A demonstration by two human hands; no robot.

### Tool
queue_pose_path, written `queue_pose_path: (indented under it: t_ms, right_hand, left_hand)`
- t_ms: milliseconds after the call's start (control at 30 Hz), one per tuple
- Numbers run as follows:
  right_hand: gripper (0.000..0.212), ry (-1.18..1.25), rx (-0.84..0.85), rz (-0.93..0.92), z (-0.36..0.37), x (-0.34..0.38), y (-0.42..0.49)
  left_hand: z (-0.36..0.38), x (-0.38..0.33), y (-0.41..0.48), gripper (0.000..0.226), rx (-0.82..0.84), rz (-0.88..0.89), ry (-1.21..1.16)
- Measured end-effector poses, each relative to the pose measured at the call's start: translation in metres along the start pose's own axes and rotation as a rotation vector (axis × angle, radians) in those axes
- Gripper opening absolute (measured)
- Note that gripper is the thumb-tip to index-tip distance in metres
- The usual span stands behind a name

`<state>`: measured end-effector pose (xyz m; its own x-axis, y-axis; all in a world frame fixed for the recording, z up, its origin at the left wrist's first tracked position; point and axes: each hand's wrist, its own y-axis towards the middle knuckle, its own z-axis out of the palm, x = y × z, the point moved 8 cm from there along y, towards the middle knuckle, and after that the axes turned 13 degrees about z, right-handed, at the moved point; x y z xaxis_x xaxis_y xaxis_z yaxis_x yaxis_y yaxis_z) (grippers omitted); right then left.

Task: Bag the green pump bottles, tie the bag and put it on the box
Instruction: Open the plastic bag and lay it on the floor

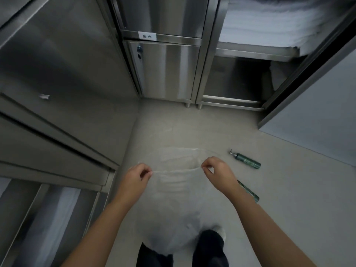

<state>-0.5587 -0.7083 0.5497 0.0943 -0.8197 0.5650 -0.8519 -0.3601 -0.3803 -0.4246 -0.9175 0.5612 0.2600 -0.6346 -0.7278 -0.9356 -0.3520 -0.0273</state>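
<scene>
Your left hand (137,175) and right hand (215,168) each pinch the rim of the clear bag (173,199), holding it open; two green bottles (245,160) lie on the floor (289,189) to your right

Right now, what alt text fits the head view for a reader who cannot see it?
Two bare hands, left hand and right hand, pinch open the mouth of a clear plastic bag above a grey floor. Two green pump bottles lie on the floor to the right, one in full view, one partly behind the right forearm. Steel cabinets stand ahead.
</scene>
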Motion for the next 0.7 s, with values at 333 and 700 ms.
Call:
queue_pose_path:
  t_ms: [333,700]
  right_hand:
    - [0.011,0.041,0.1,-0.096,0.076,-0.016,0.083]
    - [0.009,0.145,0.01,-0.185,0.179,-0.083,0.222]
  left_hand:
    - [0.048,0.074,0.013,0.011,-0.353,-0.212,-0.099]
    - [0.146,0.198,0.115,0.016,-0.453,-0.086,-0.04]
